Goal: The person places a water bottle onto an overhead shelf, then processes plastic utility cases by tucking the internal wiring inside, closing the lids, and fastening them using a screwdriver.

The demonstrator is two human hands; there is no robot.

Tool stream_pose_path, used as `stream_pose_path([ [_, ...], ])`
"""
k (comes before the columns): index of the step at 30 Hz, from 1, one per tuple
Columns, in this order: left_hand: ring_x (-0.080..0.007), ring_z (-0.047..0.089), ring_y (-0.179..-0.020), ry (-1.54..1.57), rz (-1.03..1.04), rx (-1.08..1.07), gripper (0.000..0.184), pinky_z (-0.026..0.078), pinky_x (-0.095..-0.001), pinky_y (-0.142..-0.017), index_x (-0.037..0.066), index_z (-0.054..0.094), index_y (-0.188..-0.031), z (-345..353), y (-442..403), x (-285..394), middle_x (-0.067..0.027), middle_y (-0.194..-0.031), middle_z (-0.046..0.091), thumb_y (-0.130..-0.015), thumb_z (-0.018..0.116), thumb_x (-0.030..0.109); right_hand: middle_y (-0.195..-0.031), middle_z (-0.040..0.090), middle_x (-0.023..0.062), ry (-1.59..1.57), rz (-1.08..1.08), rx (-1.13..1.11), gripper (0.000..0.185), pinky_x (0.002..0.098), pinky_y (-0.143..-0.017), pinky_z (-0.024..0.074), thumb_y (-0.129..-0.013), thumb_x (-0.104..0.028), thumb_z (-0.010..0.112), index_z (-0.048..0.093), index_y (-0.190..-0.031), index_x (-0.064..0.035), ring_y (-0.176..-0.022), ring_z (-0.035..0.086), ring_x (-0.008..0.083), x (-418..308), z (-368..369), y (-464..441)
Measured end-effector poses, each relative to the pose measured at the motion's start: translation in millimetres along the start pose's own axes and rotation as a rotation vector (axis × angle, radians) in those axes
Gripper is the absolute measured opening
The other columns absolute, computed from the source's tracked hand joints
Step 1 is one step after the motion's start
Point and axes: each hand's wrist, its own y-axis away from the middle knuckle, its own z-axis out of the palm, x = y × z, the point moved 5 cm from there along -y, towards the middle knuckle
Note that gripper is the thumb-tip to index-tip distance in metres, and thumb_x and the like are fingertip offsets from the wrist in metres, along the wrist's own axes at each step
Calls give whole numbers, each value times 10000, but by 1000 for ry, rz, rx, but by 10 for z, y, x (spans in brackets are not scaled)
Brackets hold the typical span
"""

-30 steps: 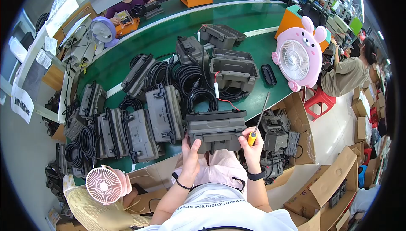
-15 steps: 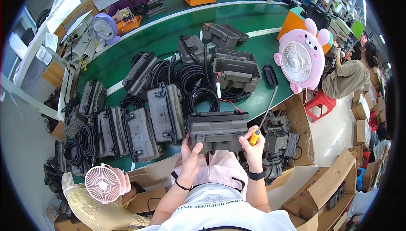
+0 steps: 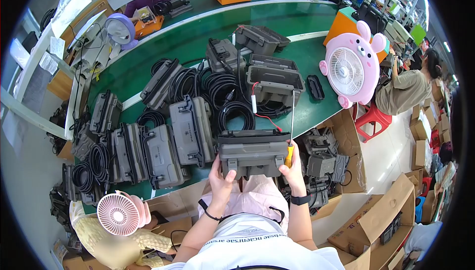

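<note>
A dark grey plastic case (image 3: 253,152) with two front latches is held between my hands at the table's near edge. My left hand (image 3: 221,181) is closed on its left end, thumb on the front by a latch. At the right end, my right hand (image 3: 294,172) grips the case and also a screwdriver (image 3: 289,155) with a yellow handle, its shaft pointing up and away. Behind the case, a red wire with a white connector (image 3: 254,104) runs from an open grey case (image 3: 275,83). The case's inside is hidden.
More grey cases (image 3: 192,130) and coiled black cables (image 3: 236,116) crowd the green table (image 3: 208,20). A pink rabbit fan (image 3: 349,67) stands right; a small pink fan (image 3: 118,214) is near left. Cardboard boxes (image 3: 386,215) lie right. A co-worker (image 3: 405,84) sits beyond.
The screwdriver has swung from leaning right to nearly upright, against the case's right end. My right hand has shifted slightly left and closed in on the case.
</note>
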Motion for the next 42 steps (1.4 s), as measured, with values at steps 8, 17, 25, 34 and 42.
stream_pose_path([
  [8,-209,504,-1199,-110,71,8,908,366,-326,-1045,-119,408,-1377,-21,-22,-38,-160,-1308,540,-788,752,480,-1246,481,76,86,-69,11,934,340,-1016,393,-652,-363,866,368,-1382,-61,-1168,484,197,137,-70,-33],
  [17,-266,508,-1215,-263,50,-11,797,365,-338,-1053,-89,395,-1394,-108,-28,-99,-212,-1315,536,-852,723,395,-1272,508,78,-54,-30,23,893,322,-1004,415,-699,-290,861,368,-1404,-52,-1176,504,179,134,15,-28],
  [25,-267,550,-1042,-926,541,63,683,491,-396,-852,20,435,-1313,37,403,480,-204,-1227,490,-766,803,202,-1262,529,82,-65,13,23,861,314,-1007,408,-724,-304,847,381,-1397,-38,-1172,511,177,173,-33,-110],
  [34,-330,502,-1184,-1272,1035,-488,646,421,-426,-1001,213,572,-1280,808,-56,1098,-125,-1338,492,-679,806,233,-1277,534,95,-92,28,12,836,315,-1002,417,-748,-243,827,364,-1408,-19,-1172,521,176,133,10,-140],
  [42,-334,480,-1217,-1443,1099,-516,660,380,-494,-1034,239,560,-1319,1018,-350,903,-106,-1398,476,-700,775,319,-1170,589,85,24,30,139,641,288,-941,450,-820,-167,758,442,-1357,-20,-1058,565,152,53,17,-132],
])
